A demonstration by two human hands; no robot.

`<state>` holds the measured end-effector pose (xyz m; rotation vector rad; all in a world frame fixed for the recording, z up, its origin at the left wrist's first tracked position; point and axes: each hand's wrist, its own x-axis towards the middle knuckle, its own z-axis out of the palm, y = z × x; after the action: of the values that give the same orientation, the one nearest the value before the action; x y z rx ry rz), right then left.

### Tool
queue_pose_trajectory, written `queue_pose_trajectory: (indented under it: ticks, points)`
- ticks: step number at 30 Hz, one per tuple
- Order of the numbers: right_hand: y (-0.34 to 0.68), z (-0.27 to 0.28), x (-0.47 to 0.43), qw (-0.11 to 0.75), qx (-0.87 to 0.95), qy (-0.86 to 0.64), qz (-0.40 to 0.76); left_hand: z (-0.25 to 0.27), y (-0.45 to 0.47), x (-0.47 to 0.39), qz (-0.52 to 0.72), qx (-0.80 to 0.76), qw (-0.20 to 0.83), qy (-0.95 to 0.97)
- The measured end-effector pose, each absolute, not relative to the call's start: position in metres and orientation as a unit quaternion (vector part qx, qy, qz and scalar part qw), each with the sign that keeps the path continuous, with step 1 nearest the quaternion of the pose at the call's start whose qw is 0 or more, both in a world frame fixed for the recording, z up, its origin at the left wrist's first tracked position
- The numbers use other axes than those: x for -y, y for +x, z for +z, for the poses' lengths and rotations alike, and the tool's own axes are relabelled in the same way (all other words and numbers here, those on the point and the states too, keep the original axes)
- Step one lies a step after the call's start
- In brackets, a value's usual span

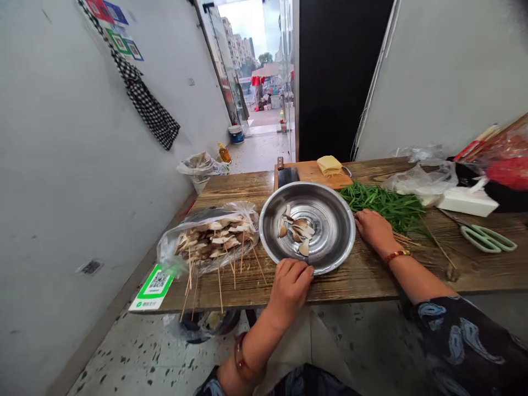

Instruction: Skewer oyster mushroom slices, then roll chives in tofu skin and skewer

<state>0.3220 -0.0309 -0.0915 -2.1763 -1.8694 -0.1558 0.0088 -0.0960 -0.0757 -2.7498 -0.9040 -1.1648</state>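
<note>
**Two hands at a round steel bowl of cut mushrooms**

The shiny round stainless-steel bowl (332,217) stands directly ahead of the left hand (291,286), whose bent fingers meet its near rim; the thumb is hidden, so I cannot tell whether it grips. The right hand (374,231) lies just beside the bowl's right side, fingers loosely curled; what it holds, if anything, cannot be told.

One bowl holds several brown-and-white mushroom slices (304,249), overlapping too much to count. One clear plastic bag (168,250) of mushrooms on thin bamboo skewers (220,289) lies to its left. One heap of long green leaves (383,203) and one pair of pale-green-handled scissors (489,238) lie rightward.

All rest on a brown wooden plank table (235,187), between pale walls (454,71), facing an open glass doorway (264,118).
</note>
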Motion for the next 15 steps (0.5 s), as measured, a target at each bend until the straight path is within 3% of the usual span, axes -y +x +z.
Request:
queue_pose_trajectory:
  ticks: [5, 11, 15]
  points:
    - [0.323, -0.087, 0.032, 0.161, 0.646, -0.742, -0.079, -0.078, 0.006, 0.096, -0.365, 0.280, 0.010, -0.888]
    - [0.331, -0.065, 0.023, 0.260, 0.572, -0.767, -0.131, -0.079, 0.004, 0.096, -0.364, 0.278, -0.007, -0.889]
    - [0.328, -0.040, 0.027, 0.402, 0.520, -0.743, -0.127, -0.078, 0.003, 0.096, -0.369, 0.285, -0.018, -0.885]
